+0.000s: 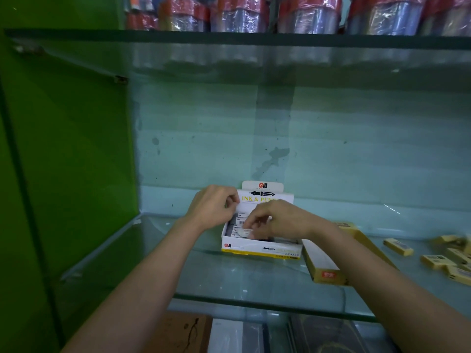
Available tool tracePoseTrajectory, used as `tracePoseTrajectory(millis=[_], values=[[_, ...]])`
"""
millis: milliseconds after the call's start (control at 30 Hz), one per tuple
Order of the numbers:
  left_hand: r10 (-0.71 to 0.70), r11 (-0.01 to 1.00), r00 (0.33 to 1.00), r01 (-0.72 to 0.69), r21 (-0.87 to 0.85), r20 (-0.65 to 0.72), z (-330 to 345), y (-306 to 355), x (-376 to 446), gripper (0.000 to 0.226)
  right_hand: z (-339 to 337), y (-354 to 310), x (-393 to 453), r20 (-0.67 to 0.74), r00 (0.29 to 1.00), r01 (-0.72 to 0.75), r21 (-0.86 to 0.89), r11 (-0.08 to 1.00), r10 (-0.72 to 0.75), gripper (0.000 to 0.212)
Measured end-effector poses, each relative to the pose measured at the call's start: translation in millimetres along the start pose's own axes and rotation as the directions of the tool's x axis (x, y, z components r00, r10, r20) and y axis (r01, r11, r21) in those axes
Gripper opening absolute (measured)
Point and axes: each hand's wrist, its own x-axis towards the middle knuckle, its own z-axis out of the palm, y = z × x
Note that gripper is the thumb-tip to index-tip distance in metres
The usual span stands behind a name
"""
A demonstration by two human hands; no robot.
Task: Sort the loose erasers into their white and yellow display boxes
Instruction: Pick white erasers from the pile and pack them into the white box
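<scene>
Left hand (pixel 212 206) at the upper left corner of the white cardboard display box (pixel 257 247), fingers curled and pinching the edge of its upright lid flap (pixel 265 197). Right hand (pixel 274 220) reaching in over the open box, fingertips (pixel 248 225) pinched on a small white wrapped eraser (pixel 243 233) just above the rows of white erasers (pixel 237 221) already packed inside. Both hands close together over the box, not touching each other. Box standing on a clear glass shelf (pixel 229 281), near its back, before a pale blue wall (pixel 331 149). Just right of the white box, a long yellow cardboard display box (pixel 328 275), angled toward the shelf's front edge, partly hidden under the right forearm; contents impossible to tell. Farther right, well apart from the white box, a scatter of loose yellow-sleeved erasers (pixel 398 247) lying flat on the glass, at least 5 visible, some cut off by the frame edge. Green side panel (pixel 63 149) to the left. Above, a 2nd glass shelf (pixel 229 38) bearing plastic-wrapped packs with red tops (pixel 308 14). Below the glass, blurred flat items (pixel 183 335), kind unclear.
</scene>
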Motion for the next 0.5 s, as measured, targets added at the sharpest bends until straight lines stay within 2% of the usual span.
tracePoseTrajectory(millis=[100, 200, 333, 400, 500], values=[[0.024, 0.999, 1.000, -0.024, -0.034, 0.009, 0.8, 1.3, -1.3, 0.015, -1.6, 2.8, -2.3, -0.051, 0.998, -0.029, 0.055, 0.998, 0.031, 0.019], [0.038, 0.999, 0.999, -0.038, -0.037, 0.001, 1.9, 2.3, -2.4, 0.014, -12.5, 10.5, -10.8, -0.150, 0.984, -0.054, 0.268, 0.962, 0.097, 0.019], [0.061, 0.996, 0.998, -0.061, -0.059, -0.011, 1.6, 3.8, -1.8, 0.015, -17.8, 26.9, -25.4, -0.236, 0.950, -0.056, 0.513, 0.856, 0.204, 0.020], [0.078, 0.994, 0.997, -0.078, -0.071, -0.007, 0.8, 5.3, -1.8, 0.015, -15.3, 33.1, -29.1, -0.246, 0.942, -0.062, 0.545, 0.836, 0.230, 0.016], [0.114, 0.992, 0.993, -0.111, -0.067, 0.039, 0.7, 5.7, -2.1, 0.012, -11.8, 38.0, -28.1, -0.298, 0.917, -0.084, 0.504, 0.859, 0.265, 0.008]])
